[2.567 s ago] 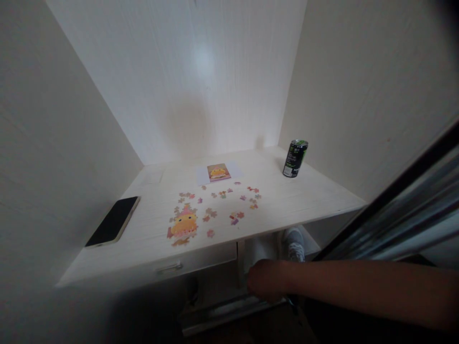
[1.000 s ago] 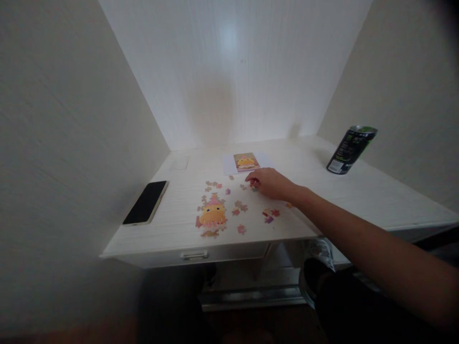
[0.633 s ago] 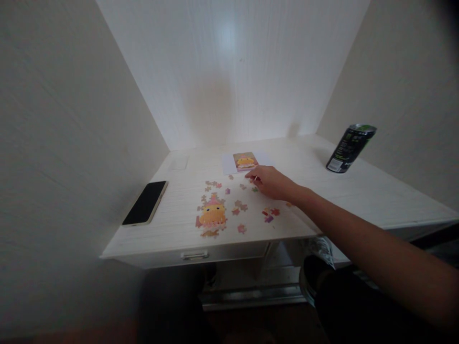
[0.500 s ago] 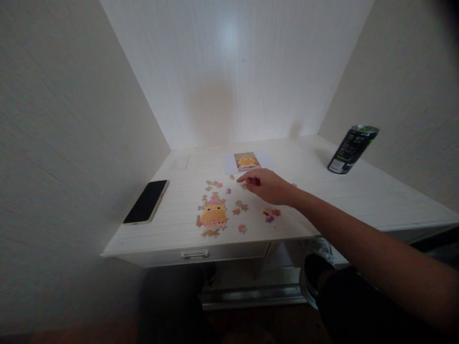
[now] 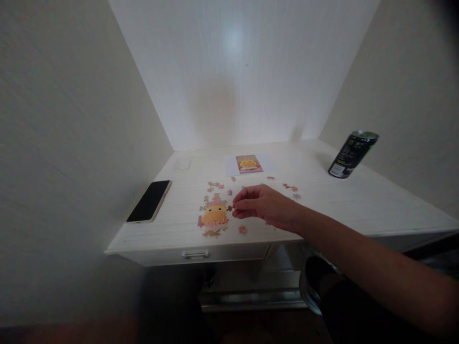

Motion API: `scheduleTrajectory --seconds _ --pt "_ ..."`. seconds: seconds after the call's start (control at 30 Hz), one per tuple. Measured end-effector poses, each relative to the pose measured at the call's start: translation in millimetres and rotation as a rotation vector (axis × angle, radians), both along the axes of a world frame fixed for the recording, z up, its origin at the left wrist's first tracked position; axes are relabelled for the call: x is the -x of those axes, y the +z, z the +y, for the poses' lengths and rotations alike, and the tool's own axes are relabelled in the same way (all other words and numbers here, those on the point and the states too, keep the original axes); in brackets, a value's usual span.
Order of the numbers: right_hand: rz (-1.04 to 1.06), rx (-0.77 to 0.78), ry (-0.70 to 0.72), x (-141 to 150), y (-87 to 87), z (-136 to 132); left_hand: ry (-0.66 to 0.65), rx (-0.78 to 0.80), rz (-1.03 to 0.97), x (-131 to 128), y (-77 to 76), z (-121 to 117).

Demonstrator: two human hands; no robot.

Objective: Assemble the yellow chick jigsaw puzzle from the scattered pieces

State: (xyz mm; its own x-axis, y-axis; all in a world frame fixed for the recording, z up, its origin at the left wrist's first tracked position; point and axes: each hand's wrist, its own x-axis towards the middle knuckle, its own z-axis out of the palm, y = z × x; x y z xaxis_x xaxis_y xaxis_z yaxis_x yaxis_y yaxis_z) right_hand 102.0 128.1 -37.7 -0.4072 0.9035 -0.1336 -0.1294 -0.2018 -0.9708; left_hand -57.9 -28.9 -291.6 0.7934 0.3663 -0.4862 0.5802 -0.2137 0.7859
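Note:
My right hand reaches over the white desk, its fingers pinched on a small puzzle piece. The piece sits just right of the partly built yellow and pink puzzle picture. Loose puzzle pieces lie scattered beside and behind my hand, and one lone piece lies near the front edge. A small reference picture on white paper lies further back. My left hand is out of sight.
A black phone lies at the desk's left side. A dark drink can stands at the back right near the wall. Walls close the desk in on three sides. A drawer handle shows under the front edge.
My right hand came up from below the desk, took a piece among the loose ones near the reference picture, then drew back left toward the built picture.

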Motion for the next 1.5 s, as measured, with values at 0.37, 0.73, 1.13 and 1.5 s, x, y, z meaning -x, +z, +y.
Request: scheduleTrajectory --seconds 0.37,0.73,1.13,1.5 --pt "-0.331 -0.017 -0.136 4 13.9 -7 0.431 -0.709 -0.421 40 106.4 31" --pt "-0.573 -0.284 -0.154 17 -9.2 -10 0.541 -1.335 -0.465 89 211.0 116" --pt "-0.796 -0.462 -0.188 36 -12.5 -29 0.434 -1.147 -0.453 84 209.6 125" --pt "-0.802 -0.456 -0.213 39 -16.3 -31 0.448 -1.098 -0.413 81 211.6 128"
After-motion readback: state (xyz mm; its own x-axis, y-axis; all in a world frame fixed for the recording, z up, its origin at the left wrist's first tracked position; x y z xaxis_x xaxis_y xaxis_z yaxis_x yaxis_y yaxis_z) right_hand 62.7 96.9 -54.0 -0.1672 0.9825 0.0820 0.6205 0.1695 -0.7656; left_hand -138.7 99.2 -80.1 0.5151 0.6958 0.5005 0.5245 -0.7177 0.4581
